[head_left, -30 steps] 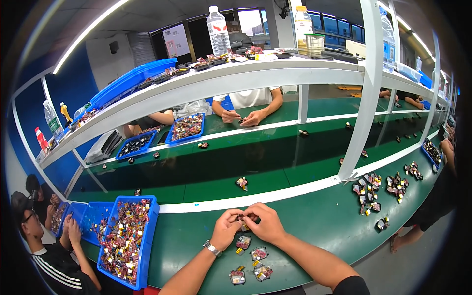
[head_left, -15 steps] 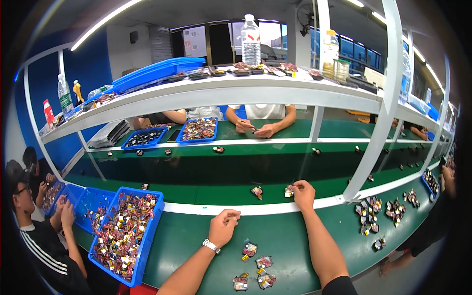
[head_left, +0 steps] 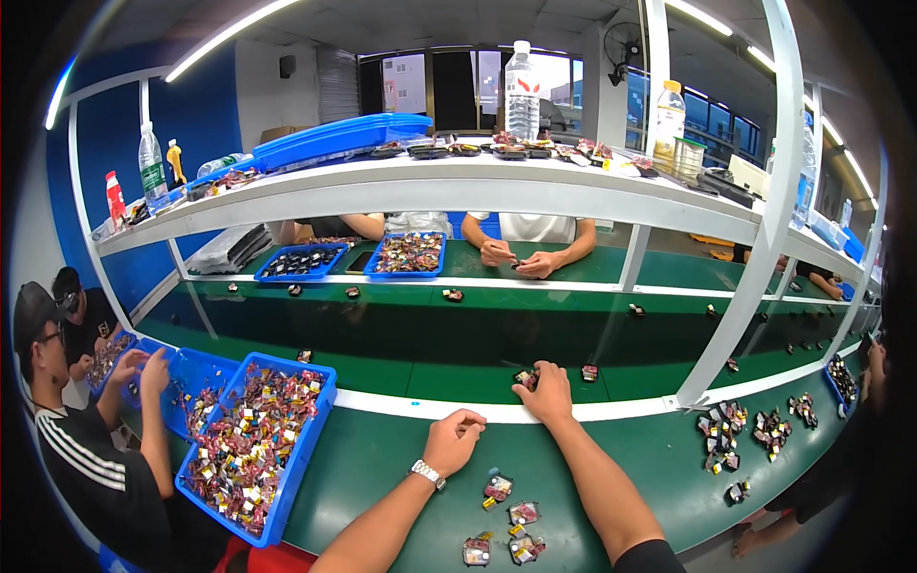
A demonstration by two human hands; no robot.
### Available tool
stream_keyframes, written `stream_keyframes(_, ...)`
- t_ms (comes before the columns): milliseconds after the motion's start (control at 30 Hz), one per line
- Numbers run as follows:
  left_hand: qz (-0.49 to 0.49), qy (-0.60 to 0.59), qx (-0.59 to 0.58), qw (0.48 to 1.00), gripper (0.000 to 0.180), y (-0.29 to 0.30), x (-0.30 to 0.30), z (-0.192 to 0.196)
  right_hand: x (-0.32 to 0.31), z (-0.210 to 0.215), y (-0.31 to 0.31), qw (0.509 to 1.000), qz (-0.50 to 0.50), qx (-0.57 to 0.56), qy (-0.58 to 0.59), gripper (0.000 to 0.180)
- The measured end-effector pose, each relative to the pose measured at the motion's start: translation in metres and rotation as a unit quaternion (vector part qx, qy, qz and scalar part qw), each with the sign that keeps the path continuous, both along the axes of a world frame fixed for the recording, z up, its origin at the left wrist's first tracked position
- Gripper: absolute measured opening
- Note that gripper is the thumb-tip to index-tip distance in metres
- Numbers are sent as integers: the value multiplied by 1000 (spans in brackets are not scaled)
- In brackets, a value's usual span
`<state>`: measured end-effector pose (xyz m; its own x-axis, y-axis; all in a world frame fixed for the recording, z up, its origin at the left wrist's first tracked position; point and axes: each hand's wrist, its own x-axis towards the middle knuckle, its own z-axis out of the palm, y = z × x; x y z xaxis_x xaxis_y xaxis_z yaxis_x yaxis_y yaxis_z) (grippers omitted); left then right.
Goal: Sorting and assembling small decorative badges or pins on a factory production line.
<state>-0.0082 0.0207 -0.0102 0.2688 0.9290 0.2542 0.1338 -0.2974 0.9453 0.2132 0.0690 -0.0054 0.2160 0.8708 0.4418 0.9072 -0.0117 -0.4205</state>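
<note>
My right hand (head_left: pixel 545 393) reaches over the white rail onto the dark green belt. Its fingers are curled round a small wired electronic assembly (head_left: pixel 524 379), partly hidden by the hand. A second assembly (head_left: pixel 590 373) lies on the belt just right of that hand. My left hand (head_left: pixel 457 441), with a metal watch at the wrist, hovers by the rail, fingers curled in and nothing visible in them. On the green table between my forearms lie several similar assemblies (head_left: pixel 499 488), with dark edges, reddish wires and yellow bits.
A blue tray (head_left: pixel 330 401) heaped with wired parts stands at left, beside a seated co-worker (head_left: pixel 86 430). Further clusters of assemblies (head_left: pixel 721 435) lie at right near a white post (head_left: pixel 731 286). A white shelf (head_left: pixel 458 191) spans above the belt; another person's hands (head_left: pixel 521 260) work beyond.
My right hand has moved left from one assembly on the belt to its neighbour and closed round it. My left hand stays curled by the rail. The view has turned slightly left.
</note>
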Motion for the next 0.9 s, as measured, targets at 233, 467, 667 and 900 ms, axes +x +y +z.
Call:
stream_keyframes(233, -21, -45, -32, 998, 18, -1, -5, -3, -2, 8, -45, 978, 125, 39, 161, 57)
stream_keyframes(467, -252, -38, -236, 938, 33, -19, 5, 28, -13, 40, -142, 935, 313, -8, 164, 57)
stream_keyframes(667, -227, -133, -284, 922, 35, -22, 4, 23, -15, 46, -138, 943, 308, 73, 100, 48)
stream_keyframes(900, -227, -155, -294, 915, 39, -31, 10, 25, -22, 45, -143, 940, 307, 112, 102, 20)
